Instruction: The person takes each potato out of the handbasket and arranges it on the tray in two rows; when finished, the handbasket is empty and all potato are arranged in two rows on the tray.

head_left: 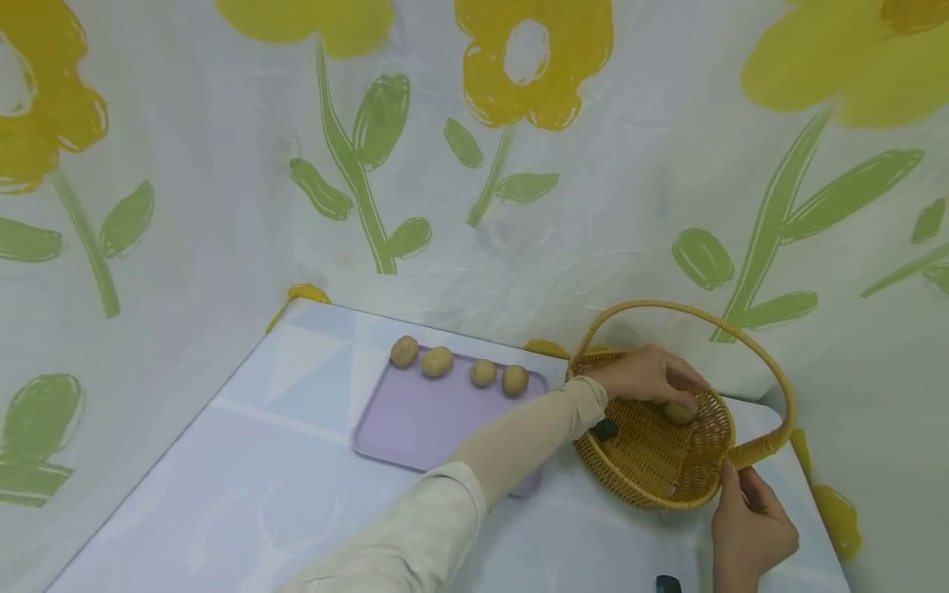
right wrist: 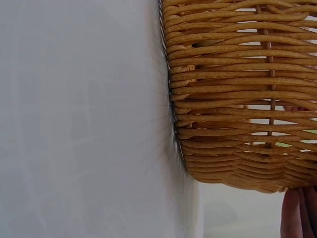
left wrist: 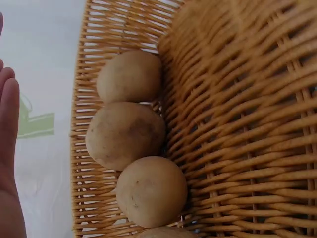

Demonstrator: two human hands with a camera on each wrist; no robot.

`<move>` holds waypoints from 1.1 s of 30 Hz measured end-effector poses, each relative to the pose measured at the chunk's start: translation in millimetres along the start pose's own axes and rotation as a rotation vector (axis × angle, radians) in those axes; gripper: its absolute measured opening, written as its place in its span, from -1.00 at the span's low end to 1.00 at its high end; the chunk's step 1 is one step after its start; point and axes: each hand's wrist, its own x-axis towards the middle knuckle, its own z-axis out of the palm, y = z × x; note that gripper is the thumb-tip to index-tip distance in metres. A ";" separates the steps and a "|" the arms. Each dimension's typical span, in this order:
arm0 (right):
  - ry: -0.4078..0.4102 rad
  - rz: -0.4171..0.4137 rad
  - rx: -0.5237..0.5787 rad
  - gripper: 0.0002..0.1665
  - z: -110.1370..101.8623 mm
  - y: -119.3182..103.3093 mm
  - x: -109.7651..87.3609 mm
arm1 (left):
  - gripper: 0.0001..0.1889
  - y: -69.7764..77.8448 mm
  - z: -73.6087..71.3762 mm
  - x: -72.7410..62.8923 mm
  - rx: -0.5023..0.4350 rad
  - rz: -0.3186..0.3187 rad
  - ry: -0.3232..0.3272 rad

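Where we see the tray (head_left: 437,420): left on the surface (head_left: 222,486), four potatoes (head_left: 437,361) rowed along its far edge.
Basket (head_left: 645,445): right of the tray, more potatoes (left wrist: 126,136) lined up against its inner wall.
Left grip (head_left: 645,377): above the basket, fingers (left wrist: 7,124) extended, grasping nothing we can see; whether it touches a potato, we cannot tell.
Right grip (head_left: 756,527): pinching the basket's rim beside the handle (head_left: 756,449).

Three potatoes (left wrist: 125,135) lie in a wicker basket (left wrist: 247,129), perhaps a fourth potato (left wrist: 168,233) cropped below; the left hand (left wrist: 8,158) shows at far left.
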 end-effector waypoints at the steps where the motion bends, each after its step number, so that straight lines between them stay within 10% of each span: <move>1: -0.002 0.005 0.005 -0.57 -0.2 0.8 0.1 | -0.57 -1.5 1.1 1.4 0.013 -0.007 -0.002; 16: 0.002 0.003 0.061 -0.59 0.5 2.5 1.1 | -0.49 -10.8 7.3 14.8 0.270 -0.011 -0.028; 33: 0.022 -0.039 0.060 -0.59 0.6 1.6 -0.9 | -0.45 -20.5 13.9 28.6 0.353 -0.001 -0.073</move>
